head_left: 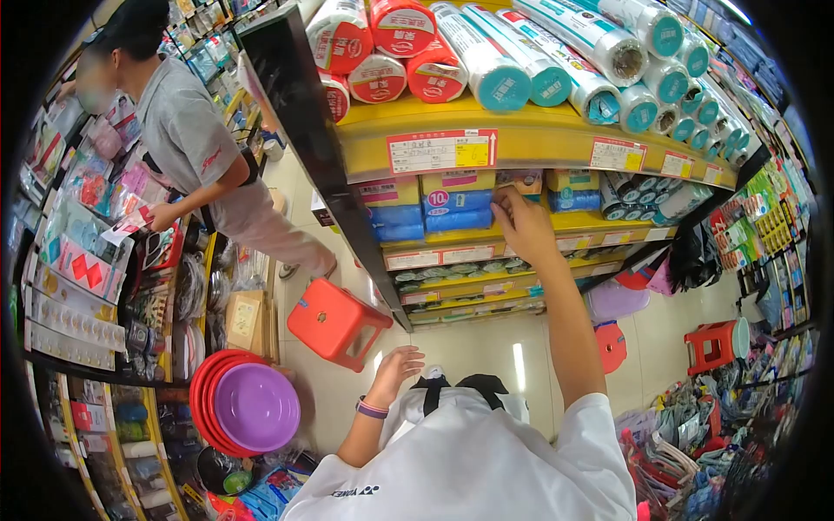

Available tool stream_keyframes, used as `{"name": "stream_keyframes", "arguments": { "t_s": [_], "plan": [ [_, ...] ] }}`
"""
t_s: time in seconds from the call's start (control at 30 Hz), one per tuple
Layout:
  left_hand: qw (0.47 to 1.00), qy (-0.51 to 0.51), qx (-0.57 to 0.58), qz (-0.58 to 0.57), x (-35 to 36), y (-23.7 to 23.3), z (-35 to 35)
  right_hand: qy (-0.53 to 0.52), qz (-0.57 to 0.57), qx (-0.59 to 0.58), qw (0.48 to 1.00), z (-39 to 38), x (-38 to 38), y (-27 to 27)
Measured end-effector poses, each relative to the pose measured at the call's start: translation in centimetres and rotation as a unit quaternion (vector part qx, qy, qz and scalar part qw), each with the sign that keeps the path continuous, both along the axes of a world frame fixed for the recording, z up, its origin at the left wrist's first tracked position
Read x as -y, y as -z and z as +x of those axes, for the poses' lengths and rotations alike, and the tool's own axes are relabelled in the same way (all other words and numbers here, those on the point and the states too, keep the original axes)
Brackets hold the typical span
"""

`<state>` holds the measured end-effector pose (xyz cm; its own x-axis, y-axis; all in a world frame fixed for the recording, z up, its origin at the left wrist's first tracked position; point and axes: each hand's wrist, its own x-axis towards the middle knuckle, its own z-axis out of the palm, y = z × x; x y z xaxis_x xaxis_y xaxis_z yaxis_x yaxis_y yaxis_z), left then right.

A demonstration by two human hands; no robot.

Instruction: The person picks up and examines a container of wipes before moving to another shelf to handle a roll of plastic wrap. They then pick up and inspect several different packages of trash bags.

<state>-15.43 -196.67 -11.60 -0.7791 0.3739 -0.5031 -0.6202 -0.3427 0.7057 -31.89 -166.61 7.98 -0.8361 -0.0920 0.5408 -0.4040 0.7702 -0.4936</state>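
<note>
My right hand is raised to the second shelf, its fingertips pinching the lower edge of a small yellow pack. This pack stands between blue-and-yellow packs and more yellow boxes. Lower down, my left hand hangs in front of my white shirt with fingers spread and nothing in it. A purple band sits on its wrist. It hovers above the floor near a red plastic stool.
The yellow shelf unit carries red and teal rolls on top. A person in a grey shirt stands at the upper left, handling a package at the opposite rack. Stacked purple and red basins lie lower left. Another red stool stands right.
</note>
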Motion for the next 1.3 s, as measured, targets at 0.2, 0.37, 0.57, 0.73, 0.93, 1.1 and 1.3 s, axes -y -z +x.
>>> {"name": "stream_keyframes", "arguments": {
  "t_s": [0.2, 0.37, 0.57, 0.73, 0.93, 1.1, 1.3],
  "plan": [
    [1.000, 0.016, -0.017, 0.006, -1.2, -0.7, -1.0, 0.026, 0.015, 0.014, 0.999, 1.4, -1.1, -0.1],
    [0.999, 0.025, -0.010, 0.020, -1.9, -0.3, -2.1, 0.026, 0.000, -0.090, 0.996, 0.3, -2.6, 0.1],
    [1.000, 0.013, -0.006, 0.009, -1.4, -0.8, -2.1, 0.128, 0.064, -0.176, 0.974, -0.7, -5.8, -0.1],
    [1.000, -0.001, -0.009, 0.008, -0.6, -0.2, -1.6, 0.227, 0.095, -0.247, 0.937, -1.5, -8.6, -0.5],
    [1.000, -0.023, -0.016, 0.001, -0.9, 0.3, -1.1, 0.310, 0.101, -0.141, 0.935, -2.0, -9.3, 1.4],
    [1.000, -0.017, -0.025, 0.006, -1.9, -0.4, -0.8, 0.296, 0.025, -0.138, 0.945, -1.0, -9.4, -0.5],
    [0.999, -0.017, -0.037, 0.004, -3.2, -1.3, 0.3, 0.221, -0.116, -0.112, 0.962, 2.4, -8.5, -2.7]
  ]
}}
